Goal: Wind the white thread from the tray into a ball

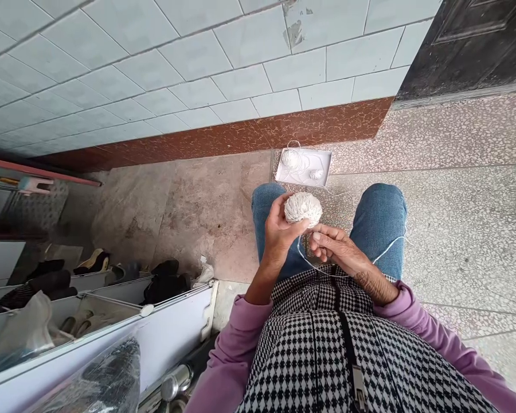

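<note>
The large, round ball of white yarn (303,207) looks thickly wound; a thin white strand (389,247) hangs slack across the lap, so winding seems unfinished; the left hand (284,232) is curved around the ball, just off the near edge of a shallow white rectangular tray (324,158); the right hand (336,246) is narrow, fingers curled under the ball; whether it pinches yarn, I cannot tell; a small white yarn ball (316,174) lies by the tray's near right corner.

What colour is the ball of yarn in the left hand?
The ball of yarn is white, seen best in the head view.
</note>
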The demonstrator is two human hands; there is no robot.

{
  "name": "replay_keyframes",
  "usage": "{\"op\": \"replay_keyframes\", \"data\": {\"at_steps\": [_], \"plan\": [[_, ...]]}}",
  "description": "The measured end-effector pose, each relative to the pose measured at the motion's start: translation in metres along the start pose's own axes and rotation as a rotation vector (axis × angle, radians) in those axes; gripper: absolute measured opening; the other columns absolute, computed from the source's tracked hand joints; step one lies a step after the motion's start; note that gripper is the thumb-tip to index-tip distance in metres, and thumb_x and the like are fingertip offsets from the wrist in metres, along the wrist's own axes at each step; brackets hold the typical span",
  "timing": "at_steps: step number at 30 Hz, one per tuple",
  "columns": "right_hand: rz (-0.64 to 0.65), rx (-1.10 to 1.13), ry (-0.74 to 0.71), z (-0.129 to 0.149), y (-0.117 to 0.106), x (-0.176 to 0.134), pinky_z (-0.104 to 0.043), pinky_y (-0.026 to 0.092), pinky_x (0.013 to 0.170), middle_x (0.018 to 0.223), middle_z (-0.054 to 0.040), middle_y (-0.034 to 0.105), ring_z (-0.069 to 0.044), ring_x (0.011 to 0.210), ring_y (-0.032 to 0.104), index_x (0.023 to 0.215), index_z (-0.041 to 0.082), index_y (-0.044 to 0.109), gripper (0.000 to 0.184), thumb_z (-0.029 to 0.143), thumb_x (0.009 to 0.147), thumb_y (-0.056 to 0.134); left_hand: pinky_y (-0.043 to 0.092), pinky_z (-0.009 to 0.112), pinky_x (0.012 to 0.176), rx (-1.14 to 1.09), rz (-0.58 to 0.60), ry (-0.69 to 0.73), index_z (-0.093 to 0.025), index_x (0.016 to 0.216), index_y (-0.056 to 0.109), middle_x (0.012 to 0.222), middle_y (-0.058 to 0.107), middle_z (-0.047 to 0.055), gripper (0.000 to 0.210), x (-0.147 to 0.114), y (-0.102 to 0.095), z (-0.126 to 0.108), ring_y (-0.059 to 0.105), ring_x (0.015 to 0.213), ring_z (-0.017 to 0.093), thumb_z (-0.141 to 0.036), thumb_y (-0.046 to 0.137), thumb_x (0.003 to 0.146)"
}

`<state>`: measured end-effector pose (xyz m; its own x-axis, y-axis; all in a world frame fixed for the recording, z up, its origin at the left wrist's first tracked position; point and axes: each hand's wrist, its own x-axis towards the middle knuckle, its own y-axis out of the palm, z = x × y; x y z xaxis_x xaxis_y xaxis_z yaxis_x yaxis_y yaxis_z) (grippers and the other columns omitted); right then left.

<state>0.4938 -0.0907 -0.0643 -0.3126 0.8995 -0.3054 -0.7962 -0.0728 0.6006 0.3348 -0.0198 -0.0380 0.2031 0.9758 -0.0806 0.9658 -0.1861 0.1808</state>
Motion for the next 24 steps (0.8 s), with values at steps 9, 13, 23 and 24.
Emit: {"op": "replay_keyframes", "data": {"at_steps": [9,13,23,24], "plan": [[-0.289,-0.144,-0.221,-0.017,-0.006,0.036,-0.041,0.059,0.098,0.116,-0.0065,0.076,-0.027,0.112,0.07,0.112,0.027,0.068,0.061,0.049,0.065,0.099,0.06,0.04,0.102,-0.135,0.017,-0.034,-0.025,0.129,0.065,0.126,0.073,0.008,0.068,-0.006,0.008,0.001,0.072,0.114,0.025,-0.039,0.096,0.07],[-0.171,-0.017,-0.14,-0.012,-0.002,0.033,-0.034,0.061,0.077,0.093,-0.0029,0.074,-0.019,0.082,0.071,0.106,0.025,0.066,0.045,0.055,0.08,0.088,0.06,0.04,0.1,-0.075,-0.004,-0.02,-0.024,0.128,0.065,0.123,0.073,0.008,0.065,-0.005,0.005,-0.001,0.072,0.111,0.025,-0.044,0.095,0.074],[0.003,-0.433,-0.224,0.031,0.017,-0.017,-0.025,0.025,0.049,0.06,0.0063,0.04,-0.009,0.052,0.031,0.084,0.021,0.067,0.052,0.068,0.104,0.059,0.055,0.044,0.106,0.197,-0.149,0.011,-0.022,0.126,0.066,0.127,0.073,0.01,0.066,0.007,-0.009,0.015,0.07,0.115,0.027,-0.036,0.096,0.068],[-0.027,-0.494,-0.273,0.042,0.014,-0.018,-0.026,0.028,0.052,0.063,0.0046,0.044,-0.01,0.056,0.035,0.084,0.021,0.067,0.05,0.066,0.105,0.06,0.054,0.045,0.106,0.201,-0.11,-0.029,-0.022,0.125,0.067,0.126,0.074,0.011,0.066,0.005,-0.009,0.016,0.07,0.114,0.028,-0.036,0.095,0.068]]}}
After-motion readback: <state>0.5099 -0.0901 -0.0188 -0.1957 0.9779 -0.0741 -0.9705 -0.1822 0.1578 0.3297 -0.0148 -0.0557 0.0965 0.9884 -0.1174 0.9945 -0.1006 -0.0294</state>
